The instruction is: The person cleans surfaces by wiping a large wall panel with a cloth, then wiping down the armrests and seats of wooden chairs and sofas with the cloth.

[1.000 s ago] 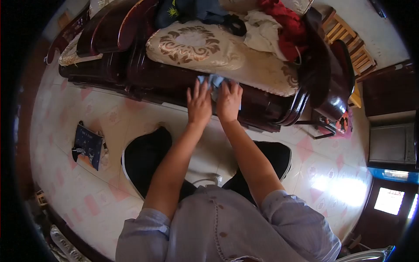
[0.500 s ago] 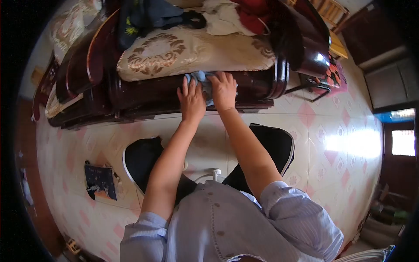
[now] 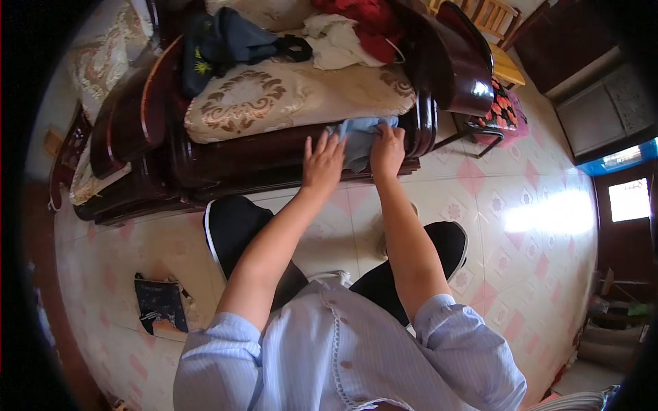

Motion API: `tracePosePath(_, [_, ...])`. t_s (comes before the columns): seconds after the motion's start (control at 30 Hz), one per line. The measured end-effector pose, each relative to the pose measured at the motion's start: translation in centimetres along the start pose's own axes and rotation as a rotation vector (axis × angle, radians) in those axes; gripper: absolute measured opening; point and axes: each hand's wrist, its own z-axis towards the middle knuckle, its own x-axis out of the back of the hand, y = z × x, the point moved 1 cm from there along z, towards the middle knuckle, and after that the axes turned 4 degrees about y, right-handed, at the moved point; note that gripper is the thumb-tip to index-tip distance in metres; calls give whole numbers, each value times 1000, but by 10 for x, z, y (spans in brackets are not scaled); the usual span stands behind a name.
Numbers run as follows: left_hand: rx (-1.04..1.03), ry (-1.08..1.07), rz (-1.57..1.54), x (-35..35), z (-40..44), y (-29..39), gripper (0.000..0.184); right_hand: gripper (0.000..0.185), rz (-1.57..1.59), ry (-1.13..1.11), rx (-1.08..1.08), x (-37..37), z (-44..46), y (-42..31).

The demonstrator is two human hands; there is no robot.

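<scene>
A light blue cloth (image 3: 358, 142) lies bunched against the dark wooden front rail (image 3: 260, 155) of the sofa, just below the patterned cushion (image 3: 301, 92). My right hand (image 3: 388, 152) pinches the cloth near its right side, with the fingers closed. My left hand (image 3: 323, 162) has its fingers spread and rests at the cloth's left edge, against the wood. Part of the cloth hangs down between my two hands.
Dark blue clothing (image 3: 236, 40), a white cloth (image 3: 334, 41) and a red cloth (image 3: 373, 27) lie on the sofa. A dark printed bag (image 3: 160, 305) is on the tiled floor at left. A flowered stool (image 3: 499, 113) stands right of the sofa.
Both hands have moved right along the rail with the cloth. The cloth now spreads wider between them, and my right hand has closed on it. The view has also shifted.
</scene>
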Motion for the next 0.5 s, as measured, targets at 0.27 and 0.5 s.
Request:
tracePosePath(0.27, [299,3,105,54,-44,-104,43,14,128,-180,233,-57,-44,-115])
tracePosePath(0.5, [504,15,188,74,-67,-153,38,13,71,-431,407,-90,-74,-175])
